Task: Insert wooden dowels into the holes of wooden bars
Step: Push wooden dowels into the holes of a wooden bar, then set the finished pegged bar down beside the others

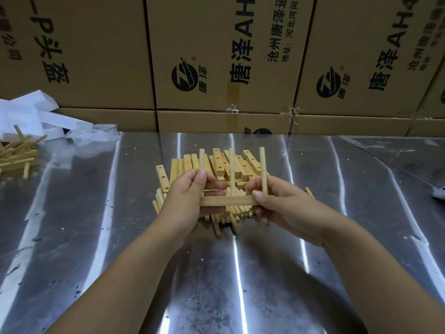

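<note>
**STATUS: THREE-DOWEL BAR HELD OVER THE STOCK PILE**

I see the left hand [190,201] pinching the left round wooden dowel [201,160] between thumb and fingers, just above the left end of the pale rectangular wooden bar [228,201]. The right hand [286,208] grips the bar's right end, with the thumb on its near face and the fingers curled about the right round wooden dowel [263,165]. The bar lies level between both hands, raised off the table. Three dowels stand upright from it. The middle round wooden dowel [232,169] stands untouched between the hands. I cannot tell how deep each dowel is seated.

Below and behind the hands, a heap of drilled wooden bars [240,165] rests on the reflective sheet-metal table [120,237], with a pile of loose short dowels [237,210] on its near side. At the far left lies a heap of pale wooden sticks [16,153], beside crumpled white plastic wrapping [24,114]. Brown printed cardboard cartons [216,56] line the table's far edge.
</note>
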